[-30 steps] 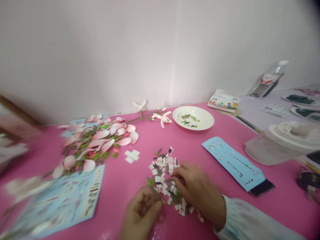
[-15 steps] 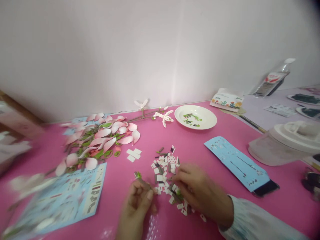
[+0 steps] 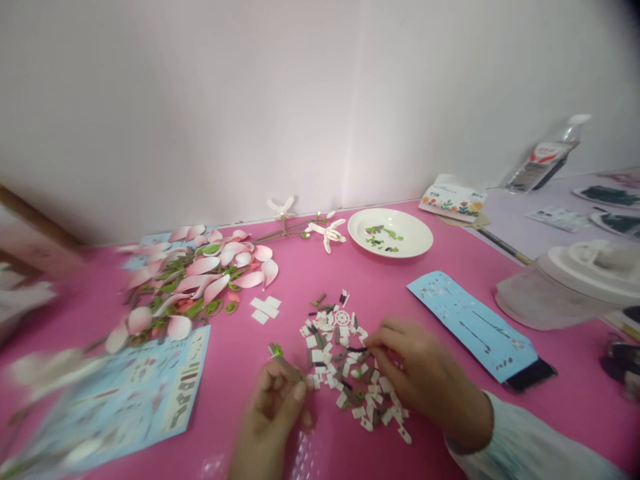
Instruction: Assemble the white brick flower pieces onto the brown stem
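My left hand (image 3: 275, 413) is closed on a small grey-brown piece (image 3: 286, 367) that has a green tip, just left of a loose heap of small parts. White, grey, black and green pieces make up this heap (image 3: 345, 367) on the pink table (image 3: 380, 293). At the heap's right edge is my right hand (image 3: 425, 380), its thumb and fingertips pinched together at a dark, slim piece (image 3: 357, 349). Several white tiles (image 3: 265, 309) lie in a group behind my left hand.
Pink petals (image 3: 203, 267) and green parts are piled at the left, beside a blue instruction sheet (image 3: 145, 393). A white plate (image 3: 390, 232) holds green bits. A blue leaflet (image 3: 470, 323) and a white-lidded container (image 3: 565, 283) are at the right. Assembled white flowers (image 3: 326, 233) lie behind.
My right hand has moved slightly right, uncovering more of the heap, and a dark slim piece now shows at its fingertips. My left hand stays nearly in place.
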A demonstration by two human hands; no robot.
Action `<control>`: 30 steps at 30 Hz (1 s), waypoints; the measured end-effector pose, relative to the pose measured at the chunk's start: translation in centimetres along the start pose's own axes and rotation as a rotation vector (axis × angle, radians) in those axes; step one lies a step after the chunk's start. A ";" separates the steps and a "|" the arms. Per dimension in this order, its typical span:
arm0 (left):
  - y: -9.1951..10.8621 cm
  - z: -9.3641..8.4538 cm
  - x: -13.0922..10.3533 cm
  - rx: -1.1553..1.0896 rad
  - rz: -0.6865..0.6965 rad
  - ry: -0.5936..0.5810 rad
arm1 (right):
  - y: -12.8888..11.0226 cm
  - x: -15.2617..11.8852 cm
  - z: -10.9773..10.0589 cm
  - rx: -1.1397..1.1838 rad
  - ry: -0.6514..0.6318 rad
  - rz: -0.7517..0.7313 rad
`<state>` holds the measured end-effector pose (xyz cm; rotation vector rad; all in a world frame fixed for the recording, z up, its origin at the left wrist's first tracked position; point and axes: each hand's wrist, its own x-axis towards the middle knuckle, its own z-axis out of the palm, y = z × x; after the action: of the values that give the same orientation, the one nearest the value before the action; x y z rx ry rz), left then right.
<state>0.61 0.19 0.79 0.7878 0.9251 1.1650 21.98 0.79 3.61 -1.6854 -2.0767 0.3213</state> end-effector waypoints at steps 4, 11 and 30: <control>-0.1 0.0 0.0 0.011 -0.003 0.010 | 0.9 -0.1 -0.6 -0.029 -0.005 0.055; -0.2 -0.1 0.1 0.002 -0.013 0.010 | 0.8 -0.3 -1.5 0.000 -0.129 0.118; -0.4 -0.2 0.1 0.019 -0.019 0.007 | -0.6 0.3 1.5 -0.063 -0.167 -0.188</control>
<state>0.60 0.17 0.37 0.7894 0.9489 1.1443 20.73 1.10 2.62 -1.5282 -2.3703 0.3490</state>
